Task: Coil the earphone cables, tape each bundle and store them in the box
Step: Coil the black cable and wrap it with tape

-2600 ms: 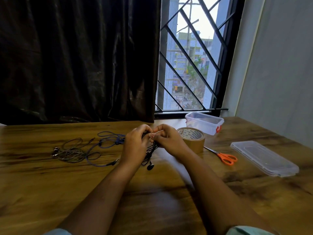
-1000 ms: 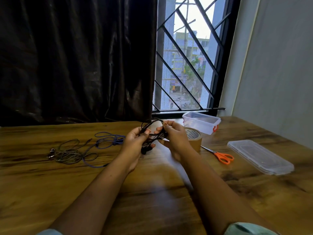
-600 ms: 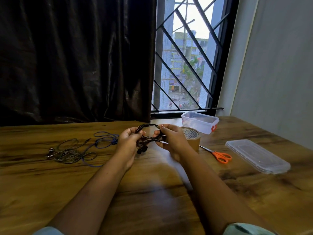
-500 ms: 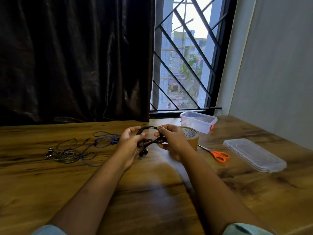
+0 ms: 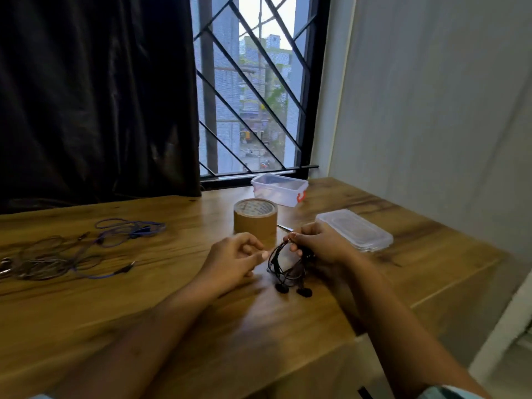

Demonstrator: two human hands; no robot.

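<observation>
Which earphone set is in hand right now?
The black earphones, looped into a bundle and gripped by the right hand, buds hanging down. The blue earphones and the grey earphones lie loose on the table, off to the left.

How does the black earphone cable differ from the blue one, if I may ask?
The black earphone cable is coiled; the blue earphone cable sprawls in loose loops. The right hand grips the black one; the blue lies on the table. Neither is in the box.
</observation>
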